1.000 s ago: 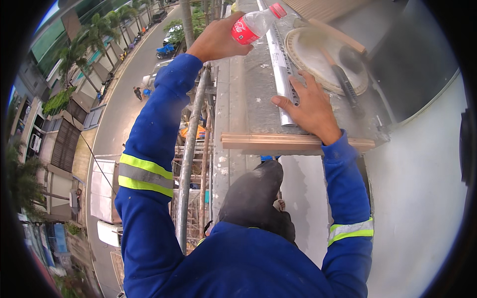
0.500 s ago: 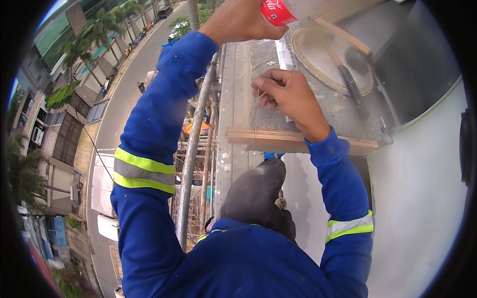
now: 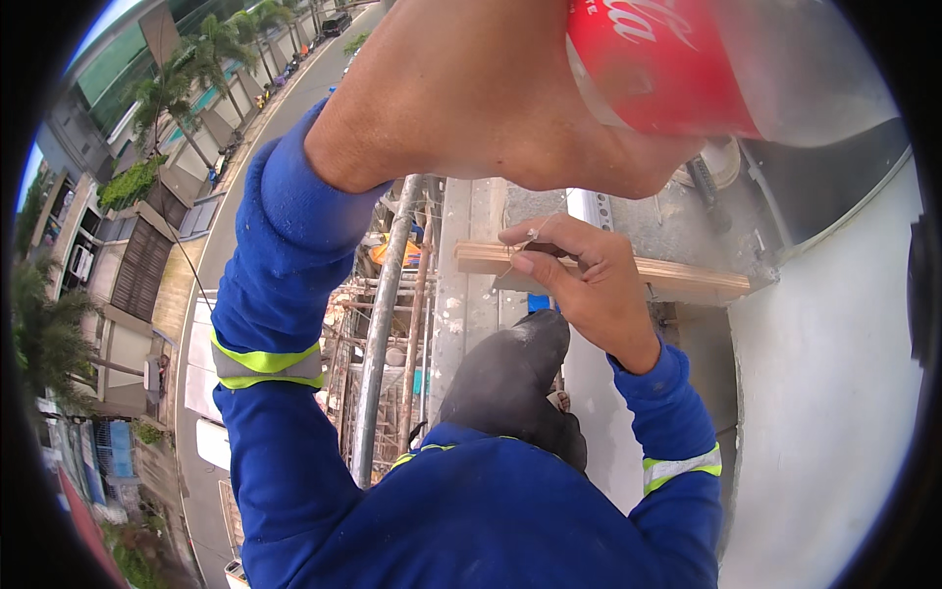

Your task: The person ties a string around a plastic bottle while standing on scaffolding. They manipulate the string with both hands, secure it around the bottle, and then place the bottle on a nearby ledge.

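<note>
Raised close to the camera, my left hand (image 3: 481, 103) is wrapped round a clear plastic bottle (image 3: 662, 69) with a red label. The bottle lies sideways, and its left end is cut off by the frame. Below it, my right hand (image 3: 603, 299) has thumb and forefinger brought together on a thin string (image 3: 509, 252), only faintly visible. Right under these fingers, a layered wooden board (image 3: 692, 279) lies across the edge of the concrete ledge. A silver metal bar with holes (image 3: 590, 208) shows between my two hands, partly covered.
A black-handled tool (image 3: 703, 183) lies by a round lid, mostly hidden behind the bottle. Metal scaffold poles (image 3: 378, 358) stand at my left, with a street (image 3: 245, 187) far below. A white curved wall (image 3: 824, 393) rises at right. My dark-trousered knee (image 3: 505, 378) is beneath me.
My left hand has come up much nearer the camera with the bottle, now covering much of the ledge. My right hand has moved down toward me, over the wooden board.
</note>
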Demonstrator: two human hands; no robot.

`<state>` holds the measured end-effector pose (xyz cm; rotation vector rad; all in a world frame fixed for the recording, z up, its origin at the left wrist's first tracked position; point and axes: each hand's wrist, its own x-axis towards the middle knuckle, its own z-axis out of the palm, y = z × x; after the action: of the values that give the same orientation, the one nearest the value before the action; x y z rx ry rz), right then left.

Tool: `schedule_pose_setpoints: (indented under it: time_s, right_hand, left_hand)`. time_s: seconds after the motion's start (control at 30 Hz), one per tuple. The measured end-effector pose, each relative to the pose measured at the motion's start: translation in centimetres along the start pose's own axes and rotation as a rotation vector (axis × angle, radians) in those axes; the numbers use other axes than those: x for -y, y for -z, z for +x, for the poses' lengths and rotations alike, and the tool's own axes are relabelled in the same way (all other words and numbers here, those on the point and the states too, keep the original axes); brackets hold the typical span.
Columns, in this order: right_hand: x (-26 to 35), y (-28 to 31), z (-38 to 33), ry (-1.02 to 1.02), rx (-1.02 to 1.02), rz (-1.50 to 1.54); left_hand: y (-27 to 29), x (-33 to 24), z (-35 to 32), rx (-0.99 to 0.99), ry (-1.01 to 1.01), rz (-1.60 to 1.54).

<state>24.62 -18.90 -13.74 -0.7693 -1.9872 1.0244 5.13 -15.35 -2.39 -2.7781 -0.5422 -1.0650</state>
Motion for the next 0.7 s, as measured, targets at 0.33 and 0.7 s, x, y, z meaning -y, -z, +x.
schedule_pose_setpoints:
  time_s: [0.33,0.7]
  right_hand:
    - [0.7,-1.0,0.2,0.224,-0.253,0.140]
    - [-0.6,-1.1,-0.4,0.135,-0.170,-0.047]
  left_hand:
    - [1.9,-4.2,-0.6,-0.055,0.007,0.028]
    - [4.6,-7.3,-0.3,0.017,0.000,0.051]
